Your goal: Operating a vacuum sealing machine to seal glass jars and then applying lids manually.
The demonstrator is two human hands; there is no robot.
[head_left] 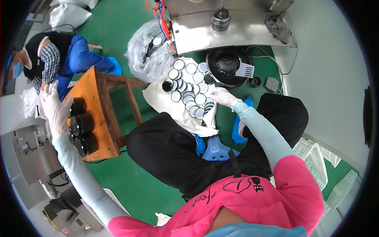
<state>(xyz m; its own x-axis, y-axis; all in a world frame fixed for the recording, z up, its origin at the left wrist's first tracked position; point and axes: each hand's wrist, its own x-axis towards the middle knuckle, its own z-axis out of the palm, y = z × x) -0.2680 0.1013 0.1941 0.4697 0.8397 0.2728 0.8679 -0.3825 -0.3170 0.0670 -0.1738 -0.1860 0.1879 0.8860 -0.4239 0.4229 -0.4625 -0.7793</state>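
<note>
My left hand [57, 106], in a white glove, reaches out at the left with its fingers stretched apart. Its thumb is close to several black jars [82, 124] standing on a wooden stool [103, 137]; whether it touches one I cannot tell. My right hand [224, 98], also gloved, is at the right edge of a pile of round lids [188, 96] with white insides. Its fingers are drawn together at the lids, and what they pinch is hidden. The lids lie spread on a white cloth [158, 96] on the floor before my knees.
Behind the cloth stands a black tub [213, 63] of dark paste with a white slotted spatula [244, 70]. A steel machine [252, 29] rises above it. A clear bag [138, 49] sits back left. Another person [55, 59] sits beyond the stool. White crates [312, 158] are at right.
</note>
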